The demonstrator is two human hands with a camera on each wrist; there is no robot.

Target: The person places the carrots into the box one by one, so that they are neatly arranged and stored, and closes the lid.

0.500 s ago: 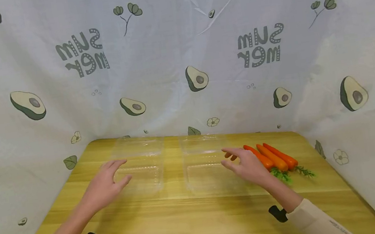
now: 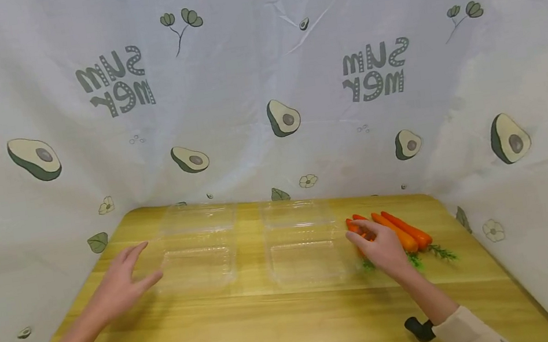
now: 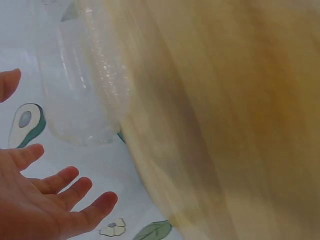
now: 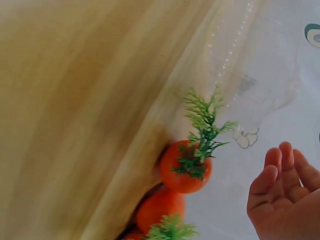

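My left hand (image 2: 117, 286) hovers left of a clear plastic container (image 2: 196, 252), thumb and fingers spread apart with nothing between them. That container stands with its lid raised at the back. A second clear container (image 2: 301, 243) of the same shape stands to its right. Over the left side of a group of orange carrots (image 2: 406, 240) is my right hand (image 2: 383, 248), its fingers loosely bent and holding nothing. It hides part of the leftmost carrots. In the right wrist view, the nearest carrot (image 4: 185, 170) has feathery green leaves (image 4: 202, 127) and sits apart from the fingers.
The wooden table (image 2: 254, 331) stretches out in front of me. A white curtain (image 2: 240, 82) printed with avocados and lettering hangs along its back and both sides, close behind the container lids.
My left hand has moved left, away from the left container. My right hand has shifted right, from the right container's edge to over the leftmost carrots. The containers stay where they were.
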